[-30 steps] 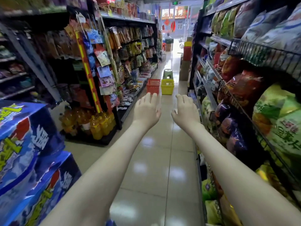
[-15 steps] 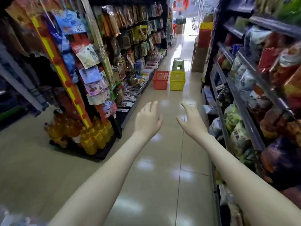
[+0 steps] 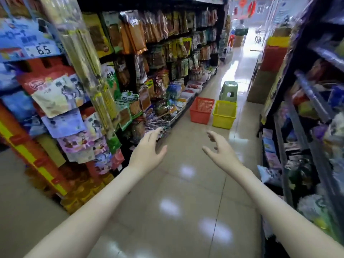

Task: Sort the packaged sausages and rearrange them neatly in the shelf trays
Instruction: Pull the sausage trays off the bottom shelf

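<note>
Both my arms reach forward over the tiled aisle floor. My left hand (image 3: 150, 148) is open with straight fingers and holds nothing, close to the low edge of the left shelf. My right hand (image 3: 219, 148) is open too, fingers loosely spread, empty. White shelf trays (image 3: 188, 94) with red packaged sausages (image 3: 193, 86) line the bottom of the left shelf farther down the aisle, well beyond both hands. Flat snack packets (image 3: 158, 125) lie on the low shelf just ahead of my left hand.
A red basket (image 3: 202, 110) and a yellow basket (image 3: 224, 114) stand on the floor ahead, with a green stool (image 3: 228, 91) behind them. Snack shelves flank the aisle on both sides. Stacked boxes (image 3: 264, 79) stand at the right. Oil bottles (image 3: 81, 194) sit at the left shelf's foot.
The view has advanced down the aisle, so the baskets, stool and left shelf are nearer. Both hands stay out in front, empty; my right fingers have spread and curled a little.
</note>
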`<state>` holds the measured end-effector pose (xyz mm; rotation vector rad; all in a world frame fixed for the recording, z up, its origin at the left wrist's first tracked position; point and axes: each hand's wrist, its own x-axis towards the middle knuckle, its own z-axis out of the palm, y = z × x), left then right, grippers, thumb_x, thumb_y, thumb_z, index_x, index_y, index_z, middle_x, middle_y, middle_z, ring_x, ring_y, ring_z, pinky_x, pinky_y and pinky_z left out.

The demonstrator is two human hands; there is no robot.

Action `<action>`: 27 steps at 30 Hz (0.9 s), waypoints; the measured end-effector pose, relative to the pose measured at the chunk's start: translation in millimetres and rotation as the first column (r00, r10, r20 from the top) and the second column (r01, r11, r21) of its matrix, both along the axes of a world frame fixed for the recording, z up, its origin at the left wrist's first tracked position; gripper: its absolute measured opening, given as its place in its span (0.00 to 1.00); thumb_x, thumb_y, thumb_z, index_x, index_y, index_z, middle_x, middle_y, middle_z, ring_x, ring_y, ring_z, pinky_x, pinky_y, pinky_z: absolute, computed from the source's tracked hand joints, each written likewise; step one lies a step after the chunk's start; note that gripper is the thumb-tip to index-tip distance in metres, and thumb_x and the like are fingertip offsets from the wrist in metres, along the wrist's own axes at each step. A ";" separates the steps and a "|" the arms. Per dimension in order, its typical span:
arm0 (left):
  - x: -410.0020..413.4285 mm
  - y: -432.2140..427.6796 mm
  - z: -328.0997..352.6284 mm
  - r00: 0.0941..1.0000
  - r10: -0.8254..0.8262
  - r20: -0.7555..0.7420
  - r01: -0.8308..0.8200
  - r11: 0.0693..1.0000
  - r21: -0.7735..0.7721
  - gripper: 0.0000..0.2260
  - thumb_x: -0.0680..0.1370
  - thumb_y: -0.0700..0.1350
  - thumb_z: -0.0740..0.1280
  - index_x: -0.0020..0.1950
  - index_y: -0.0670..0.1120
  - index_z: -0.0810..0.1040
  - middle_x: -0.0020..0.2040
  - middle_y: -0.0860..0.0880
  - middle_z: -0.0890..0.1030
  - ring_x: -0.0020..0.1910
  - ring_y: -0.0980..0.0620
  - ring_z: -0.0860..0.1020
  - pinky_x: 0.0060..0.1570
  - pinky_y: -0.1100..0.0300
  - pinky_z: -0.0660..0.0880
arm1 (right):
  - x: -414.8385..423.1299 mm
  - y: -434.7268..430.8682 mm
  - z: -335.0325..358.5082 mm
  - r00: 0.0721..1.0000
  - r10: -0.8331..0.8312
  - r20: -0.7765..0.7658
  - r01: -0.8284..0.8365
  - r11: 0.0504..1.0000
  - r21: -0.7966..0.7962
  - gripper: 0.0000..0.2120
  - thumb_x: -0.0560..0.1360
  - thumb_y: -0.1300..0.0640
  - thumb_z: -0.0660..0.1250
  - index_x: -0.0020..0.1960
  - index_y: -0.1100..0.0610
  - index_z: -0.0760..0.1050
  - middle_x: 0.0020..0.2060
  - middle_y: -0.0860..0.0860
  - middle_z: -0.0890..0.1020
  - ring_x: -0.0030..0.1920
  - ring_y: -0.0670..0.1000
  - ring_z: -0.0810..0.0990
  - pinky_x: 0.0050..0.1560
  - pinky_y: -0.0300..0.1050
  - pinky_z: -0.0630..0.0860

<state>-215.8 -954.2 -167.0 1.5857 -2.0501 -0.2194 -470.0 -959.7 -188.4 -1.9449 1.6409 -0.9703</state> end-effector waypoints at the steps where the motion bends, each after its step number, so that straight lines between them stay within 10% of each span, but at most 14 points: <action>1: -5.9 -30.9 -4.6 1.000 0.026 0.008 -0.026 1.000 0.005 0.27 0.79 0.52 0.63 0.77 0.52 0.59 0.72 0.51 0.66 0.66 0.50 0.71 0.57 0.55 0.72 | -10.0 -37.0 -4.3 1.000 0.005 -0.011 -0.005 1.000 0.008 0.27 0.76 0.57 0.67 0.73 0.58 0.63 0.66 0.53 0.72 0.66 0.51 0.70 0.67 0.50 0.68; 20: -306.4 -685.6 -31.3 0.974 -0.058 0.221 0.042 0.996 0.077 0.29 0.79 0.54 0.62 0.78 0.51 0.56 0.73 0.45 0.65 0.70 0.45 0.66 0.60 0.50 0.72 | -275.6 -652.9 -29.5 0.874 -0.138 -0.465 0.109 0.990 -0.088 0.34 0.68 0.54 0.74 0.71 0.61 0.68 0.60 0.63 0.75 0.57 0.65 0.76 0.48 0.56 0.77; 27: -422.3 -878.1 -35.6 0.972 0.056 0.227 -0.064 0.998 0.027 0.28 0.79 0.54 0.61 0.77 0.50 0.58 0.72 0.45 0.66 0.64 0.45 0.72 0.47 0.52 0.75 | -398.8 -872.6 -32.6 0.848 -0.089 -0.523 0.061 0.996 -0.069 0.35 0.74 0.46 0.67 0.77 0.54 0.58 0.69 0.58 0.68 0.67 0.60 0.68 0.59 0.53 0.71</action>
